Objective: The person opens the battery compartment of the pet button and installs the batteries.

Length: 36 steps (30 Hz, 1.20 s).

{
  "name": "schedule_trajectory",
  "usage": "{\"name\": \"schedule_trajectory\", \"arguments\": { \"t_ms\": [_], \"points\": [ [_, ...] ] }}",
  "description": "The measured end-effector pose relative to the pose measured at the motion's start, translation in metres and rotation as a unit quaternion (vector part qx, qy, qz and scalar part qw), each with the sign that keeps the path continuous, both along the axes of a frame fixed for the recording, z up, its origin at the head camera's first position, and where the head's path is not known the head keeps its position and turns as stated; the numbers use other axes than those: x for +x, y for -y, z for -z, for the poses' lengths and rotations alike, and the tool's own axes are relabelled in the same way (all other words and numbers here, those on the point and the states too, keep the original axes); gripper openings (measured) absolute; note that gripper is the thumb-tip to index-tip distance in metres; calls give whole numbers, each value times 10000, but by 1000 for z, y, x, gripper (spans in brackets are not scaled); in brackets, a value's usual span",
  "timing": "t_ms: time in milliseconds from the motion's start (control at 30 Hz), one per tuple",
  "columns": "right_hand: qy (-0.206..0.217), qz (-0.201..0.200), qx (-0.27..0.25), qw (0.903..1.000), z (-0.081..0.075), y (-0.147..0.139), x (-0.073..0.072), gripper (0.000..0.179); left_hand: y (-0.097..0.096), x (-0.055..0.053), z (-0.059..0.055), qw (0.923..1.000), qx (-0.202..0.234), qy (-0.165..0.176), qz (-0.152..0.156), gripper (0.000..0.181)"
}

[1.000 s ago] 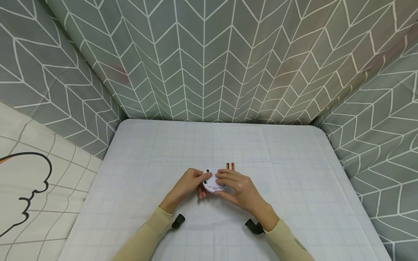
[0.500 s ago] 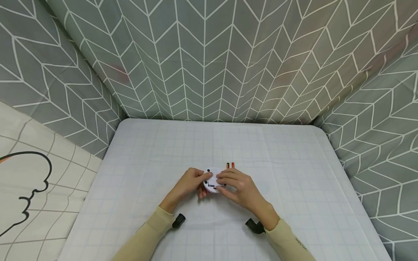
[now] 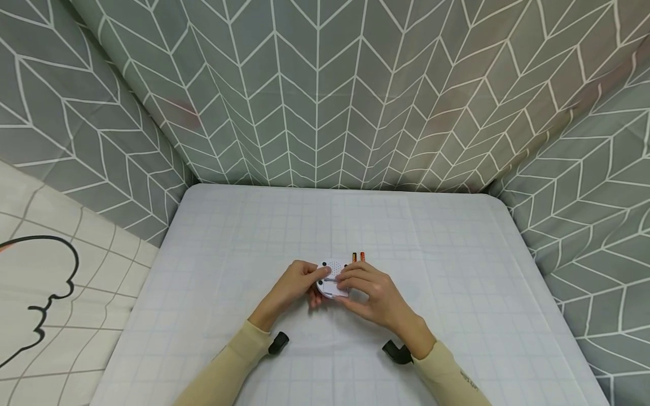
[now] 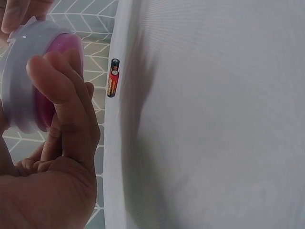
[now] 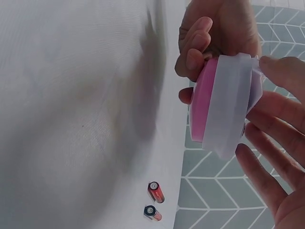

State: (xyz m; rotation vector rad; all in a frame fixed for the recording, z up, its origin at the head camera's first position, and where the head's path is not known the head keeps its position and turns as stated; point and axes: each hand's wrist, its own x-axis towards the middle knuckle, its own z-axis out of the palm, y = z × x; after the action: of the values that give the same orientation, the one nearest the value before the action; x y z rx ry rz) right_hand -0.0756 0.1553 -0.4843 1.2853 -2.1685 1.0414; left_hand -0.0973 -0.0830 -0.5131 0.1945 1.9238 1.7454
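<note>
My left hand (image 3: pixel 299 282) grips a round white device with a pink underside (image 5: pixel 231 105), its thumb on the perforated back and its fingers underneath. In the head view the back of the device (image 3: pixel 333 268) faces up, with small dark round spots near its rim. My right hand (image 3: pixel 373 290) pinches the white battery cover (image 3: pixel 332 288) between thumb and fingers. The right wrist view shows this cover (image 5: pixel 256 90) standing tilted out from the back. The left wrist view shows the left fingers curled against the pink side; the compartment under the cover is hidden.
Two small red-and-black batteries (image 3: pixel 354 257) lie side by side on the white-covered table (image 3: pixel 254 225), just beyond the right hand. Grey chevron-patterned curtains (image 3: pixel 315 113) hang behind the table and at both sides. Black wrist mounts (image 3: pixel 277 343) sit below each wrist.
The right hand has shifted the battery cover: a dark gap first showed along its lower edge, and now the cover is tilted up from the back. The left hand holds the device in place.
</note>
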Motion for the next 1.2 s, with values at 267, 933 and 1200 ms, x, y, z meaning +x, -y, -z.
{"name": "schedule_trajectory", "arguments": {
  "t_ms": [267, 933, 1200],
  "points": [
    [467, -119, -120, 9988, 0, -1, 1, 23, -1, -1, -1, 10000, -11, -6, 63, 44],
    [847, 242, -228, 9959, -3, -27, -1, 33, 0, -1, -1, 9999, -41, 102, -10, 43],
    [1265, 616, 155, 9899, 5, -51, -5, 34, 1, -2, -1, 9998, -22, 204, -32, 42]
  ]
}}
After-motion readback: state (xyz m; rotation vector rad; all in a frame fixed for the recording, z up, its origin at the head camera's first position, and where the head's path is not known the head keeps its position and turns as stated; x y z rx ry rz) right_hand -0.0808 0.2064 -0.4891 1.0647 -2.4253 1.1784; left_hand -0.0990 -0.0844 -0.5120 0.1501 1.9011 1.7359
